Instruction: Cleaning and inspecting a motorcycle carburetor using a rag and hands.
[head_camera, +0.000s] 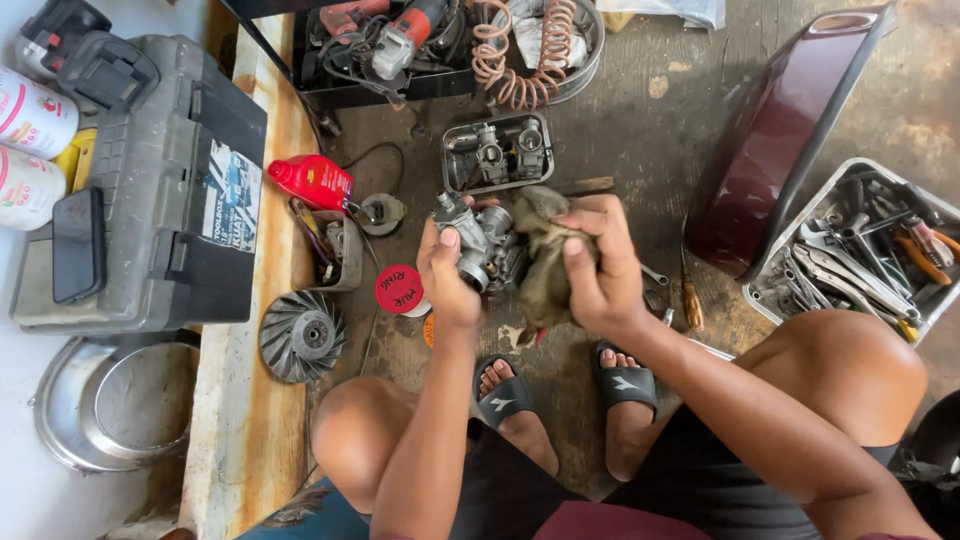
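Far left: 2 white spray cans (28, 150) lying beside a grey plastic toolbox (150, 190), black phone (78, 245) resting on its lid. Below the toolbox, a round metal pan (110, 400). Wooden plank (250, 400) runs top to bottom just right of it.

On the concrete floor (620, 120) next to the plank: red oil bottle (312, 182), finned metal fan wheel (300, 337), round red lid (400, 290).

Centre: person squatting, black slides on both feet. Left hand (447, 280) wrapped around a metal carburetor (480, 245), thumb on top, fingers closed under the body, held just above the floor, in front of the knees. Right hand (595, 270) closed on a dirty olive rag (545, 265), pressing it against the carburetor's right side. Rag and carburetor touching; rag tail hangs down between the hands.

Just behind the hands: small metal tray (497, 152) holding 2 more carburetor bodies. Further back, black crate (380, 50) with a red-grey angle grinder (405, 35), and a coiled pink air hose (520, 55) beside it.

Right of the right hand: screwdriver (690, 300) with amber handle on the floor. Then a dark maroon body panel (790, 130) lying at a slant. Far right: metal tray of hand tools (860, 250), wrenches and pliers piled in it, near the right knee.
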